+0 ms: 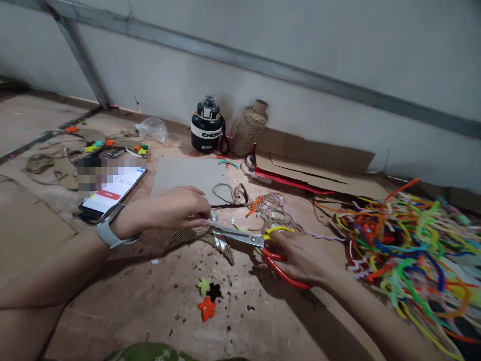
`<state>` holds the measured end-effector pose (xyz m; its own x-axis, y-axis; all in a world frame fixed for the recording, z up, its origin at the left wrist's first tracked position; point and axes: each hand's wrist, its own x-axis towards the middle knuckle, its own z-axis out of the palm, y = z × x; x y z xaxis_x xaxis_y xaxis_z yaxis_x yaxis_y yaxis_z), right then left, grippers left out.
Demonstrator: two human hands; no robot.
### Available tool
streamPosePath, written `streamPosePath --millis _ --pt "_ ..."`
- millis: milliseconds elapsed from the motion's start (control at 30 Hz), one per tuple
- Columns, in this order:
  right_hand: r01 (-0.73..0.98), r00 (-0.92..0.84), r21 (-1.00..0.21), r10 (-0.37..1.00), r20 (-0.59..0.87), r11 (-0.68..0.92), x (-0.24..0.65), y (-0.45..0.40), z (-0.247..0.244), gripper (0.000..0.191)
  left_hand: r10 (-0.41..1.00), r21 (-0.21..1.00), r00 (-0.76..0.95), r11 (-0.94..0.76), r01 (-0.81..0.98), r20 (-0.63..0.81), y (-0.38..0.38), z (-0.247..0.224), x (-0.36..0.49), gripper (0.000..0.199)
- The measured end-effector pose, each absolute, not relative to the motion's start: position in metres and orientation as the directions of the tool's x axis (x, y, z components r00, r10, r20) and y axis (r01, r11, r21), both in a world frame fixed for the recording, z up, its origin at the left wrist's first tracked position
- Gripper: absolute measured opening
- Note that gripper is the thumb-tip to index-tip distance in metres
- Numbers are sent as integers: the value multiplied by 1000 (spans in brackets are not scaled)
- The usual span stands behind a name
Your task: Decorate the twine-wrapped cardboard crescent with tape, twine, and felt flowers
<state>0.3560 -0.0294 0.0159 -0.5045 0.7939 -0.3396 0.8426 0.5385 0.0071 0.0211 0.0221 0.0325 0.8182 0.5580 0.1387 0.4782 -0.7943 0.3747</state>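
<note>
My right hand (pixel 300 253) grips scissors (pixel 248 237) with red and yellow handles. Their blades point left, towards the fingertips of my left hand (pixel 182 208). Those fingers are pinched together; a small translucent bit shows at their tips, too unclear to name. Under the blades lies a curved, fan-like piece of coiled jute twine (pixel 188 238) with shiny whitish strips across it. My left wrist wears a watch with a pale strap (pixel 108 228). Nearer to me lie a light green flower (pixel 203 286), a black flower (pixel 214 291) and an orange flower (pixel 207 308).
A phone (pixel 114 190) lies at left, near twine-and-flower pieces. A grey board (pixel 188 175), a black bottle (pixel 207 128), a twine spool (pixel 250 128) and an opened cardboard box (pixel 319 170) stand behind. Tangled twine (pixel 278 213) and a heap of coloured pipe cleaners (pixel 409 250) lie right.
</note>
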Motion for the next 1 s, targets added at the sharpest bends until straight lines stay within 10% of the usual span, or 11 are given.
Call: streamPosePath --millis 367,567,700,867,1000 --pt "892 -408 86 872 -272 444 369 -27 15 33 663 955 746 -261 141 71 52 34 -8 23" --pt "922 -347 101 915 -207 373 374 -24 10 34 871 958 415 -184 -222 263 54 30 -12 34" --pt "962 -218 129 960 -175 242 374 -21 8 42 934 957 241 -284 55 263 60 30 -16 32" --pt "971 -99 210 990 -102 119 382 -15 2 50 839 524 388 -543 656 382 68 23 -15 28" --pt "967 -170 174 979 -116 188 390 -18 0 42 781 141 520 -591 794 346 74 6 -12 25"
